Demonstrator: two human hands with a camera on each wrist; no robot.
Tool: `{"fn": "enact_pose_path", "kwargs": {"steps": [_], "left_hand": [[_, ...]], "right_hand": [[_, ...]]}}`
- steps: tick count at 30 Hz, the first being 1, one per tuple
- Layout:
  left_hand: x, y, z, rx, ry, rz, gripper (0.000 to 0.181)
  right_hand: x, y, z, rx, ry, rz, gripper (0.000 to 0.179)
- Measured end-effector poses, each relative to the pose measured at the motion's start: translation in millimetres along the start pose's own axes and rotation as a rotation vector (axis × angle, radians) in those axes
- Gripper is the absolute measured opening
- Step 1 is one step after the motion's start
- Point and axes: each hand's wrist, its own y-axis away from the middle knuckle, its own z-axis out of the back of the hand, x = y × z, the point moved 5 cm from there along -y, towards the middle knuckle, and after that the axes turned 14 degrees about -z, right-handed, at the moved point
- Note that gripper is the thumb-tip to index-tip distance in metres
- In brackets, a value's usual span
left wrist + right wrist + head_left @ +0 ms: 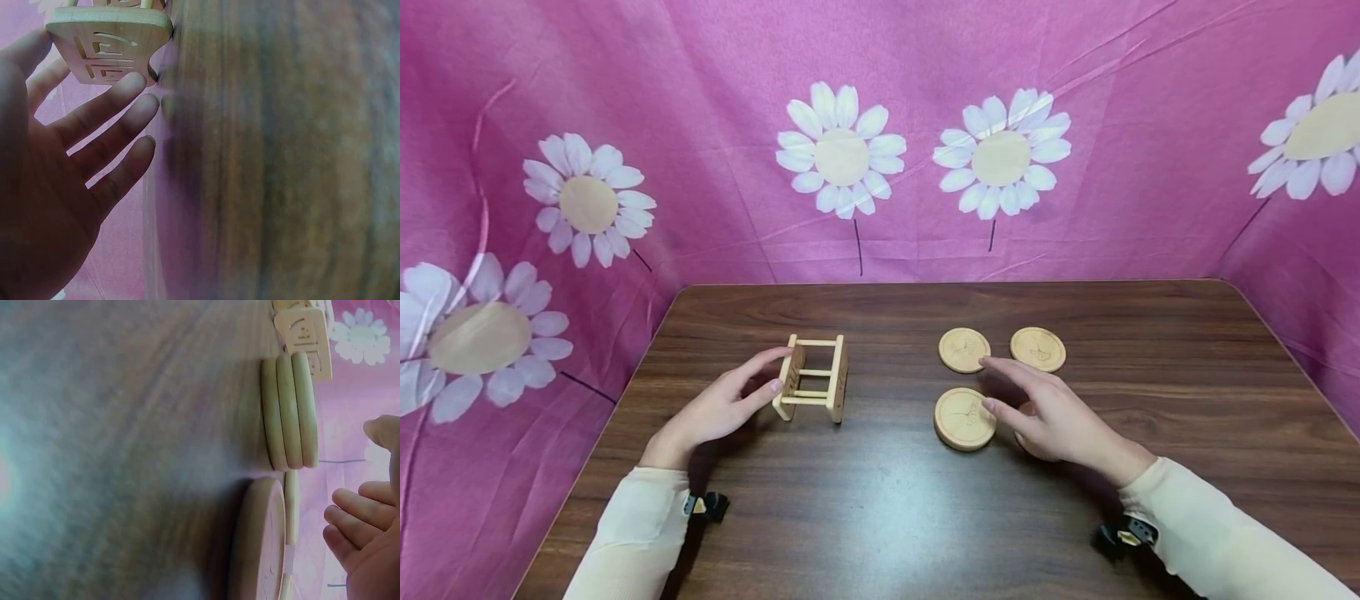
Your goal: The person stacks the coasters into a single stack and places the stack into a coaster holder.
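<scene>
Head view: we observe a wooden bench (880, 492) set against a pink cloth (715, 100) printed with white daisies. On the left half of the bench stands a small wooden rack (812, 373), its two side panels joined by thin rods. We note the left hand (718, 408) at the rack's outer left panel, thumb and index finger parted and lying at that panel. To the right, well apart from the rack, we record a stack of round coasters (962, 421), with one loose coaster (964, 350) behind it and another loose coaster (1037, 348) at the rear right. A further coaster (1031, 448) lies partly hidden beneath the right hand (1063, 421), whose thumb and fingers are apart. Both arms wear pale sleeves (1221, 521), with a dark device at each wrist.

Left wrist view: we find the left hand's fingers spread and mostly straight, the fingertips just beside or against the slotted panel. We cannot tell how firmly they press.

Right wrist view: we count three coasters in the stack, resting flat on one another, with the rack beyond it. A single coaster lies nearest the camera. The right hand is raised above the coasters, gripping nothing, its thumb well apart from its fingers.
</scene>
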Motion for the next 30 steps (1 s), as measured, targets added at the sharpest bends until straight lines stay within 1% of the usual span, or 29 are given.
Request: {"fn": "enact_pose_path", "kwargs": {"steps": [2,4,11,19,25,30], "left_hand": [[-0.4,-0.1,0.1,0.001,0.001,0.001,0.052],[-0.8,-0.2,0.2,0.002,0.002,0.002,0.052],[-1.1,-0.2,0.2,0.002,0.004,-0.001,0.052],[-1.9,-0.3,-0.2,0.002,0.004,-0.001,0.053],[-0.8,-0.4,-0.2,0.003,0.006,-0.002,0.053],[0.9,0.1,0.1,0.006,0.002,0.006,0.053]], "right_hand": [[-1,-3.1,2,-0.027,0.047,0.004,0.054],[-3,-5.9,4,-0.037,0.069,-0.002,0.054],[-8,-15.3,7,0.006,0.042,-0.063,0.056],[-13,-26.7,5,0.048,0.018,-0.099,0.061],[-14,-33.9,6,0.041,0.017,-0.120,0.062],[-19,-42.3,5,0.039,0.036,-0.143,0.067]]}}
